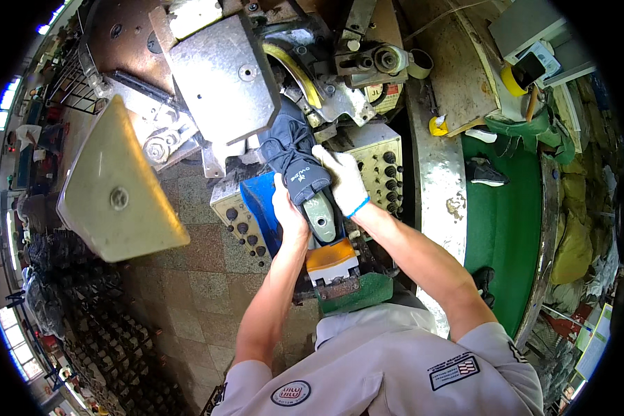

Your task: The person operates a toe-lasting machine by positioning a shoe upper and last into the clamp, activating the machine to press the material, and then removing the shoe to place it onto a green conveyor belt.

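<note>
A dark grey lace-up shoe upper (pixel 289 142) sits on a green shoe last (pixel 321 220), its toe end pointing up into a large machine (pixel 222 76). The toe is hidden beneath the machine's metal plate. My left hand (pixel 289 213), bare, is closed against the left side of the upper near the heel. On the opposite side, my right hand (pixel 343 179), in a white glove with a blue cuff, grips the heel area. Below the last is an orange-topped support block (pixel 331 256), close to my body.
Control panels with dark knobs (pixel 381 170) flank the work spot, beside a blue panel (pixel 260 201). A pale guard plate (pixel 121 194) juts out at left. On the right, a green belt (pixel 503 229) carries dark shoes (pixel 485 172). Racks of dark shoes (pixel 83 319) stand lower left.
</note>
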The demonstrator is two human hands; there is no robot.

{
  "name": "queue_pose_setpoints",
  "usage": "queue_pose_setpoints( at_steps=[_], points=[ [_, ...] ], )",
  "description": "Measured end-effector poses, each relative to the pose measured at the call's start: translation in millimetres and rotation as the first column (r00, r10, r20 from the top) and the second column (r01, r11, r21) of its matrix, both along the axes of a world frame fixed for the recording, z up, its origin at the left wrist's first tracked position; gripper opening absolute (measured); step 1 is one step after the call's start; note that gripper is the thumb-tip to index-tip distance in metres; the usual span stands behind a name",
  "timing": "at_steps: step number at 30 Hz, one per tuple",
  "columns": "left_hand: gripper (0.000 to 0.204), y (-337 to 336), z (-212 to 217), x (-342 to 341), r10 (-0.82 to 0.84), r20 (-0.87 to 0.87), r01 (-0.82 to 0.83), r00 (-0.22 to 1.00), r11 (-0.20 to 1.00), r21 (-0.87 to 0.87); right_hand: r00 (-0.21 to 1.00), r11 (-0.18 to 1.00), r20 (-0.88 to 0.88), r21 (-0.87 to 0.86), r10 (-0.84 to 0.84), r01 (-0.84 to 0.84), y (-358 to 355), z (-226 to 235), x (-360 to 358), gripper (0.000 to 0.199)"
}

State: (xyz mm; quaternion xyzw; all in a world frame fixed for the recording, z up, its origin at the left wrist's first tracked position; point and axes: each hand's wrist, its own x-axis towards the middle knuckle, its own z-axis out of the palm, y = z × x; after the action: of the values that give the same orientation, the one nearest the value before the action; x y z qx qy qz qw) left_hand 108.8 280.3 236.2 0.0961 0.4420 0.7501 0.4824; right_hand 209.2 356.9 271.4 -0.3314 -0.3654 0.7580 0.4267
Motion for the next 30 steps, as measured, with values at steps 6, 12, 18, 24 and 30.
queue_pose_setpoints(
  at_steps=[6, 12, 18, 24, 30],
  points=[
    [0.051, -2, -9, -13, -0.071, -0.066, 0.066, 0.995, 0.995, -0.078, 0.998, 0.999, 0.063, 0.01, 0.03, -0.031, -6, 6, 4, 0.033],
    [0.049, -60, -24, -31, -0.034, -0.51, -0.138, 0.86, 0.945, -0.296, 0.999, 0.984, 0.03, -0.176, -0.033, 0.038, -7, -3, 67, 0.051],
    [0.072, -164, -111, 33, -0.43, -0.64, -0.313, 0.637, 0.614, -0.725, 0.97, 0.97, 0.132, -0.109, -0.202, 0.217, -60, -36, 216, 0.054],
    [0.083, -150, -125, 25, -0.378, -0.731, -0.35, 0.568, 0.693, -0.63, 0.899, 0.913, 0.333, -0.19, -0.285, 0.36, -103, -33, 249, 0.054],
    [0.067, -160, -144, -4, -0.518, -0.703, -0.267, 0.486, 0.678, -0.685, 0.967, 0.951, 0.203, -0.236, -0.154, 0.201, -92, -49, 256, 0.05]
  ],
)
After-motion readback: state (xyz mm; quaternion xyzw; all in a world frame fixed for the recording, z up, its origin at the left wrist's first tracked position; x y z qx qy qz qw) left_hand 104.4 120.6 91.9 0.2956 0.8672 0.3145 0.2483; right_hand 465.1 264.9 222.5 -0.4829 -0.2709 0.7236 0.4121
